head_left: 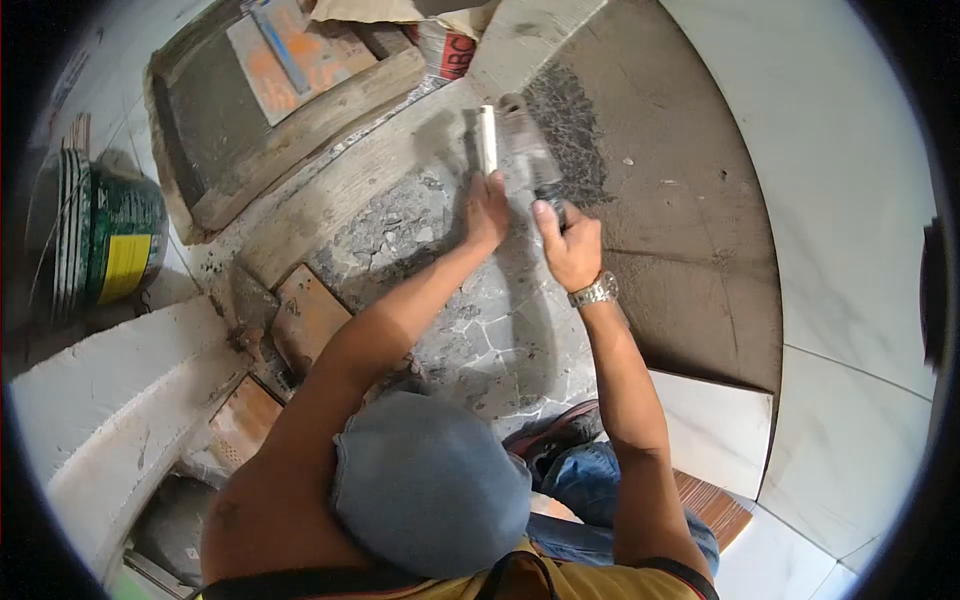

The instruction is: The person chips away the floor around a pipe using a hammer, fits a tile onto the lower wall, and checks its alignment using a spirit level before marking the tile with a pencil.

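My left hand (485, 215) is closed around the lower part of a short cream-coloured strip (488, 140), which stands out beyond the fingers. Just to its right, my right hand (574, 250) grips the dark handle of a trowel (532, 150); its grey blade is smeared by motion, so its exact outline is unclear. The blade lies close beside the strip, and I cannot tell whether they touch. Both are over the rough floor, at the edge of a brown mortar bed (680, 200) with a dark, scored patch (575, 140).
A wooden mixing trough (300, 135) with an orange-stained board (290, 60) lies upper left, near a torn paper bag (445, 45). Green buckets (120, 230) stand at left. Broken rubble (400, 225) and tile pieces (305, 315) lie nearby. Large white tiles (840, 200) cover the right.
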Motion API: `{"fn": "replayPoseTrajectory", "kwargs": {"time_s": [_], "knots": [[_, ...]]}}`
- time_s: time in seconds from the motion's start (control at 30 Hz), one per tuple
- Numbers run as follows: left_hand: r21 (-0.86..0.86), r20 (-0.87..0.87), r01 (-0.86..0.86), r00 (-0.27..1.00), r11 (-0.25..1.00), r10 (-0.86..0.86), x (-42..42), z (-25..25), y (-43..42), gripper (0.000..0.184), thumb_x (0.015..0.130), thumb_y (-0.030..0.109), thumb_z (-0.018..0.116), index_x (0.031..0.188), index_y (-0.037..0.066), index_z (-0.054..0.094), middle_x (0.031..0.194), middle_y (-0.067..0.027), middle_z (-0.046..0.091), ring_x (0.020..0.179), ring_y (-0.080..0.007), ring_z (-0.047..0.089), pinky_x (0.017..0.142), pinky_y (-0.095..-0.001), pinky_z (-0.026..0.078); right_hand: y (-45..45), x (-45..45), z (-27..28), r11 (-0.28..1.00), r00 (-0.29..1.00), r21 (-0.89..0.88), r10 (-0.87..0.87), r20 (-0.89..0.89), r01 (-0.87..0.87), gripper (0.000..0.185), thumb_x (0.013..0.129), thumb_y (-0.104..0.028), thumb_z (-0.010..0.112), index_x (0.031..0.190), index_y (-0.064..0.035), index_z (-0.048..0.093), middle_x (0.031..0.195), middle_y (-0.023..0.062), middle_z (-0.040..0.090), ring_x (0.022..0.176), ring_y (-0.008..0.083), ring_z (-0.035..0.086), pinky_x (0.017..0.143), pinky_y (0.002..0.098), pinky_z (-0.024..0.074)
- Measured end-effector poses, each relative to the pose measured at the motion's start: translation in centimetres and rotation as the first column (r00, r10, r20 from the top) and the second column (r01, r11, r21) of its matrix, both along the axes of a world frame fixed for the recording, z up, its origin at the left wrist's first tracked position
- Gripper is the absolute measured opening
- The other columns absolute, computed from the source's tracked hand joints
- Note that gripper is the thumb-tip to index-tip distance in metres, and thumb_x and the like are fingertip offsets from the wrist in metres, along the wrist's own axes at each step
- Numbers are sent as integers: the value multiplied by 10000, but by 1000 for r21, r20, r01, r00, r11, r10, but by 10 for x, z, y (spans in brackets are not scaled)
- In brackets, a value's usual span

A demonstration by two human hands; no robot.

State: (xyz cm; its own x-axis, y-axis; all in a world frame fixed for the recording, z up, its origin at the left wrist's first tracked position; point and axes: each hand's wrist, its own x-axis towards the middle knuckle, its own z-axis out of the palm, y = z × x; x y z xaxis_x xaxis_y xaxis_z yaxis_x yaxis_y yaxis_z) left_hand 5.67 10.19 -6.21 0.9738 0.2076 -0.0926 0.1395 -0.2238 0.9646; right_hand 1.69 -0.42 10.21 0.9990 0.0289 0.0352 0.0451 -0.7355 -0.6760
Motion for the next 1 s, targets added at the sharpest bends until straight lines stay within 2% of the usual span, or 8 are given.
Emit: {"fn": "replayPoseTrajectory", "kwargs": {"time_s": [0.07, 0.23, 0.37, 0.4, 0.43, 0.5, 0.77, 1.0], "knots": [[246, -59, 242, 970, 939, -235, 8, -39, -1, 425, 1054, 374, 446, 1038, -29, 579, 1017, -275, 647, 968, -425, 617, 849, -500, 450, 5, -7, 1, 993, 998, -106, 46, -41, -50, 628, 915, -586, 625, 784, 27, 659, 599, 261, 576, 564, 419, 621, 562, 467, 494], [-398, -92, -126, 991, 909, 97, 1, 7, -24, 351, 1046, 309, 550, 901, -9, 569, 832, -111, 577, 788, -234, 551, 729, -388, 472, 15, -7, 9, 950, 992, -289, 97, -78, -115, 656, 905, -637, 594, 796, 6, 657, 663, 274, 633, 667, 452, 666, 615, 498, 532], [-495, 46, -86, 991, 865, 125, 7, -20, -42, 303, 1037, 308, 490, 989, 14, 545, 880, -107, 596, 798, -254, 565, 742, -412, 483, 11, 22, 7, 919, 994, -379, 112, -18, -110, 693, 910, -654, 569, 762, 19, 642, 693, 285, 642, 708, 471, 667, 653, 499, 546], [-613, 21, -76, 993, 786, 112, 10, -32, -46, 298, 1036, 308, 463, 1022, 20, 538, 901, -112, 610, 806, -264, 579, 752, -424, 488, 4, 36, -7, 911, 995, -404, 50, -92, -83, 710, 907, -676, 546, 822, 17, 676, 727, 288, 658, 750, 466, 678, 701, 504, 552], [-872, -237, -255, 967, 417, 96, 21, -40, -53, 289, 1027, 297, 443, 1080, 26, 527, 926, -125, 620, 824, -277, 594, 768, -431, 493, 2, 46, -11, 901, 987, -431, -11, -160, -60, 737, 905, -697, 522, 882, 15, 709, 761, 291, 674, 792, 461, 690, 749, 509, 558], [-287, -56, 14, 998, 958, -31, 30, -64, -41, 290, 1004, 262, 479, 1160, 18, 503, 953, -90, 627, 837, -254, 609, 784, -414, 512, -1, 38, -6, 919, 983, -390, -19, -182, -54, 753, 907, -706, 514, 876, 22, 705, 755, 299, 667, 787, 476, 683, 744, 512, 554], [-618, -230, -8, 958, 786, -171, -48, -45, -7, 409, 1043, 376, 461, 1142, -18, 513, 851, -65, 544, 754, -231, 565, 738, -388, 505, 20, -43, 27, 971, 983, -204, 88, -162, -120, 682, 908, -638, 606, 746, 23, 645, 595, 273, 576, 619, 457, 639, 578, 484, 514], [-600, -466, -169, 868, 782, -170, 8, 48, 18, 394, 1021, 470, 505, 891, 101, 460, 615, 13, 419, 436, -129, 400, 379, -314, 343, 28, -62, 30, 991, 974, -94, 73, -214, -95, 638, 918, -573, 647, 732, 37, 635, 570, 269, 557, 565, 446, 617, 548, 470, 492]]}}
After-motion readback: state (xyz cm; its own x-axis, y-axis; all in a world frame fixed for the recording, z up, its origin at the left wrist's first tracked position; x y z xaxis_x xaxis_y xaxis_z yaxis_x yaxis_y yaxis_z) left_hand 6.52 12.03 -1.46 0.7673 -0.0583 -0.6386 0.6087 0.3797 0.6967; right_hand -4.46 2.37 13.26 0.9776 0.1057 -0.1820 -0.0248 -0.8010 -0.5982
